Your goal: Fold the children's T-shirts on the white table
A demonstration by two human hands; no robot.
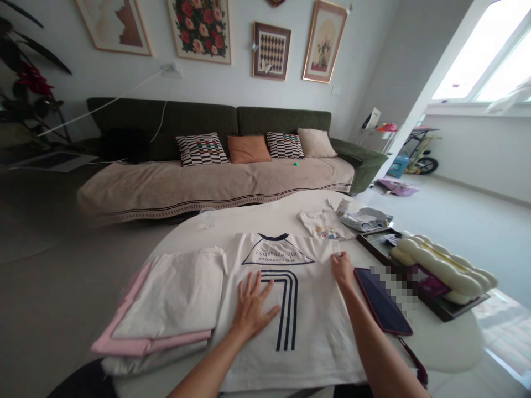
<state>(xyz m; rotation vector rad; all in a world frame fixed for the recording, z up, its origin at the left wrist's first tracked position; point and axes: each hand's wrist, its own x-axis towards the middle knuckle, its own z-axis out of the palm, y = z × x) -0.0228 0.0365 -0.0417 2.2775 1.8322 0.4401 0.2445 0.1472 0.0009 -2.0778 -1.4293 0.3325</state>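
A white T-shirt with dark lettering across the top and a striped figure 7 lies spread on the white table, its navy collar on the far side. My left hand rests flat on the shirt beside the 7, fingers spread. At the shirt's right edge, near the sleeve, my right hand has its fingers closed on the cloth. Left of the shirt is a stack of folded clothes, white on top with pink below. A smaller white printed shirt lies beyond the right shoulder.
On the right of the white table are a dark-screened tablet and a dark tray bearing a pale bumpy tissue-box cover. A silver plastic bag lies behind them. Past the table stands a green sofa with cushions.
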